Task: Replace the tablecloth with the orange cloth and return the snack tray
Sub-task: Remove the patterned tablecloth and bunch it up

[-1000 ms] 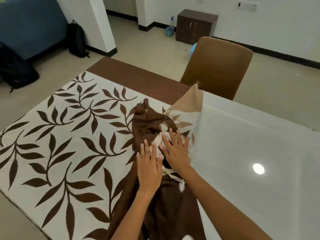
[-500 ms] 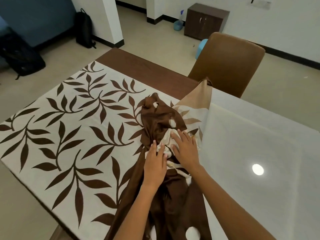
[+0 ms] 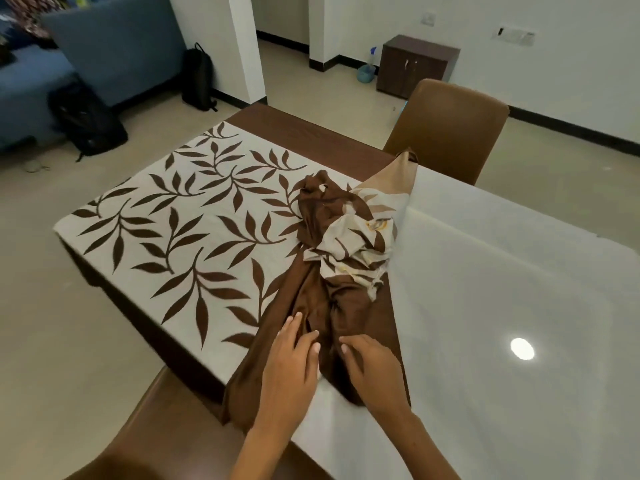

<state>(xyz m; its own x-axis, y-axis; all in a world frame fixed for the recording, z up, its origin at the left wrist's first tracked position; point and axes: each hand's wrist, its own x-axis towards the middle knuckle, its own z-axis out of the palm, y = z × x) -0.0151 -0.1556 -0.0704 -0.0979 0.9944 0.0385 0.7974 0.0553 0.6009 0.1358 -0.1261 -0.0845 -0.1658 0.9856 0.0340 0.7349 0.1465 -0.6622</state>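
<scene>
Both hands are lying flat on the bunched brown cloth [image 3: 318,299], near the front edge of the tabletop [image 3: 502,306]. The left hand [image 3: 289,368] is reaching forward with its fingers straight and a little spread, fingertips pressing into a fold. The right hand [image 3: 372,367] is sitting just beside it, palm down, fingers stretched out and resting on the cloth (it is not pinching anything). Both bare arms are coming up from the bottom of the view.

The brown cloth is running in a crumpled strip from the front edge toward the far side of the tabletop. It is part of the leaf-print tablecloth [image 3: 194,230], which is lying flat over the left half of the tabletop. Farther back, a cream and tan part of the cloth is heaped in a messy pile [image 3: 360,237]. The right half of the tabletop is showing white and shiny, with a bright light spot on it.

A brown chair [image 3: 446,126] is standing at the far side, touching the tabletop edge. Another brown chair seat [image 3: 166,420] is sitting at the near left. A blue sofa [image 3: 86,53], two black bags [image 3: 90,123] and a small dark cabinet [image 3: 415,67] are standing well apart on the floor.
</scene>
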